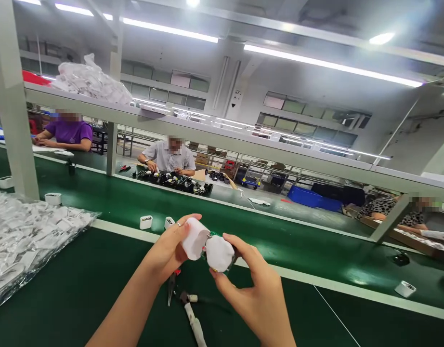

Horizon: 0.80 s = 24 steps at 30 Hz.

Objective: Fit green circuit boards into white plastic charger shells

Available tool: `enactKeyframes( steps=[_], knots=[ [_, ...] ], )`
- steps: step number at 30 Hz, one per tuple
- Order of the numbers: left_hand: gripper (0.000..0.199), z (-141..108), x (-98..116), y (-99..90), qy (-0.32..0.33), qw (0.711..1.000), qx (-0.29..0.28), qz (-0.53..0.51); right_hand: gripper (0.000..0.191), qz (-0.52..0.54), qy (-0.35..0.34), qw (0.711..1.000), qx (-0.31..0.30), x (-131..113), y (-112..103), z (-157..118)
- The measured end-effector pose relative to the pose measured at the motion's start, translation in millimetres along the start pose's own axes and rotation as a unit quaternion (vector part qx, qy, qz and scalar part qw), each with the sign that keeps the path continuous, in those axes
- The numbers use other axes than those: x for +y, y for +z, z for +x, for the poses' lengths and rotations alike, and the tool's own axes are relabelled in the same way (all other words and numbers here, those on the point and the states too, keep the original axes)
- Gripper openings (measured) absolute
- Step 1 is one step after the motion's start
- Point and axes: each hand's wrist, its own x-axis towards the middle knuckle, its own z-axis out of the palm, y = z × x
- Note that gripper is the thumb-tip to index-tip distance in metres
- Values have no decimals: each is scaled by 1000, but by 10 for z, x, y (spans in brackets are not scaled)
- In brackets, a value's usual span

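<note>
My left hand (171, 248) is closed around a white plastic housing (193, 239), a hollow-looking rounded shell. Between the fingertips of my right hand (256, 274) is a white rounded cap (220, 253) with bits of green and dark parts behind it, partly hidden. The two pieces sit side by side, almost touching, above the bench. Under my hands lie pliers (171, 289) with a red part near the handle, and a tool with a white wrapped handle (195, 323).
A clear bag of white parts (34, 241) lies on the left. Along the green conveyor belt (110, 197) stand several white housings (146, 222). A metal frame post (16, 106) rises at left. Co-workers (171, 156) sit across the belt, one by a pile of dark parts (175, 182).
</note>
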Motion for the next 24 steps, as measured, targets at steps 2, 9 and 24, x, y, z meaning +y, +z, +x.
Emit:
enactKeyframes(
  steps=[2, 9, 24],
  knots=[
    [42, 3, 14, 20, 5, 1000, 17, 11, 33, -52, -35, 998, -12, -2, 20, 17],
    [48, -5, 41, 83, 11, 994, 78, 71, 26, -115, -64, 991, -25, -14, 102, 51],
    [18, 42, -44, 89, -35, 994, 102, -21, 47, -104, -35, 993, -43, 80, 237, 8]
  ],
)
